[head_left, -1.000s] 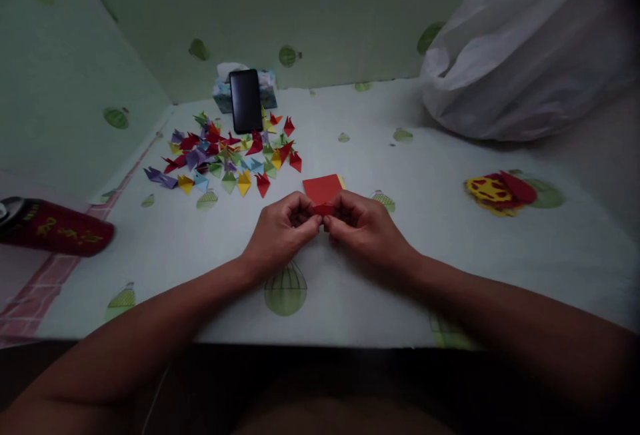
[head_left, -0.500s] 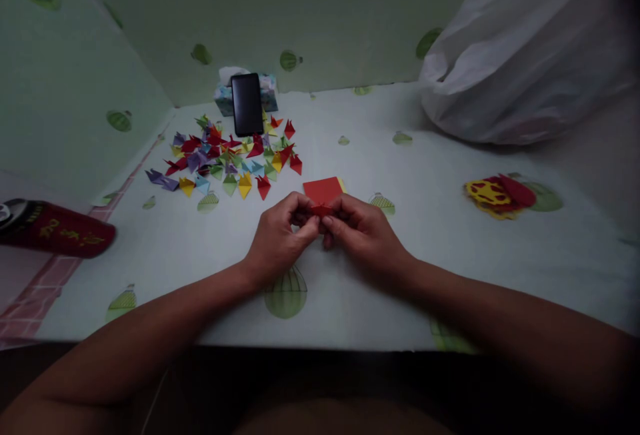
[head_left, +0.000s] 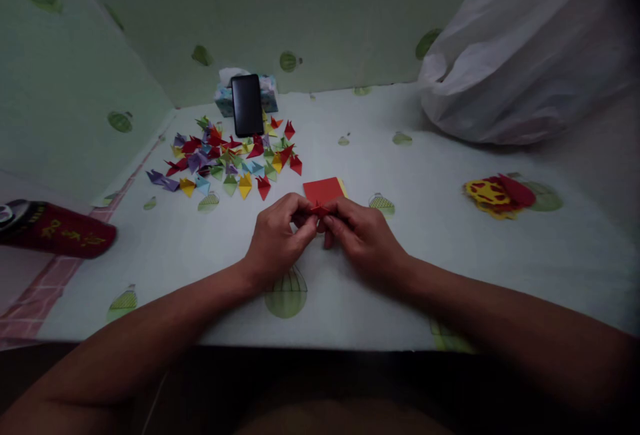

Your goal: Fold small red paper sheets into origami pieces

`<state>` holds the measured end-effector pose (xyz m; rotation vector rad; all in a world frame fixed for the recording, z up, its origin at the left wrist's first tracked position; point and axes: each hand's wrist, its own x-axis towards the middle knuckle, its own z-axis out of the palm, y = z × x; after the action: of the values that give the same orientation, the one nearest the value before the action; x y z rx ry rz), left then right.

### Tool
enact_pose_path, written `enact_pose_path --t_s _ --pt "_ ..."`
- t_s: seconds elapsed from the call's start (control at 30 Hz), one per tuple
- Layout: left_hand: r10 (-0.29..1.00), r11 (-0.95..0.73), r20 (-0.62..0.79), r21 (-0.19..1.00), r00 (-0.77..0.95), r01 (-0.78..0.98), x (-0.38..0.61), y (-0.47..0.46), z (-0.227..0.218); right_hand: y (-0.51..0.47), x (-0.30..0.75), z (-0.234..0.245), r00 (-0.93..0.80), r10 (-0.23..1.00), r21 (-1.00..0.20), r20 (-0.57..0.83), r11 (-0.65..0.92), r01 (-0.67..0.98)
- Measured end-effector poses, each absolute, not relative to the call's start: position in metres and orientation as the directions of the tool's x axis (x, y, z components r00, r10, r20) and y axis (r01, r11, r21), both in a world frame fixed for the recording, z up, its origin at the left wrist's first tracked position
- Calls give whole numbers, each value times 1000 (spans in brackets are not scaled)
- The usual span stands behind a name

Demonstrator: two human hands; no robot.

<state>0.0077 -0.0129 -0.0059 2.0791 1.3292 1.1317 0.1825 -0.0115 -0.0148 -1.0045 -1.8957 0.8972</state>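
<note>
Between my fingertips is a small piece of folded red paper (head_left: 320,209); its lower part is hidden by my fingers. My left hand (head_left: 284,227) pinches it from the left with thumb and forefinger. From the other side my right hand (head_left: 364,230) grips it the same way. Just beyond the hands lies a stack of square paper (head_left: 324,189), red on top with a yellow edge showing at the right. Many small origami cranes (head_left: 245,185) in red, yellow, green, blue and purple lie in a loose pile to the far left.
A black phone (head_left: 247,105) leans on a tissue box (head_left: 271,92) behind the cranes. At the left edge is a red can (head_left: 60,228). A white plastic bag (head_left: 500,68) fills the back right, with yellow and red cut-out pieces (head_left: 493,194) in front of it.
The folded red paper has shifted slightly in my fingers and now shows small points at its top. Both hands stay nearly in place.
</note>
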Motion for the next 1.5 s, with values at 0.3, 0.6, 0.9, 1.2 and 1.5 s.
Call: enact_pose_path --t_s 0.3,0.6,0.9,1.2,1.5 --pt "712 -673 576 395 402 625 5 -12 -9 -12 184 -13 -366 857 -781 363 494 383" --pt "645 -751 547 324 534 575 3 -11 -6 -12 187 -8 -441 832 -797 337 501 336" --pt "809 -586 415 625 416 516 0 -5 5 -4 193 -3 -318 899 -901 300 377 216" --pt "905 -339 228 897 360 283 0 -5 7 -2 192 -1 -424 899 -984 107 156 82" --pt "854 -511 419 786 309 347 2 -4 -2 0 188 -8 -338 915 -973 222 230 -17"
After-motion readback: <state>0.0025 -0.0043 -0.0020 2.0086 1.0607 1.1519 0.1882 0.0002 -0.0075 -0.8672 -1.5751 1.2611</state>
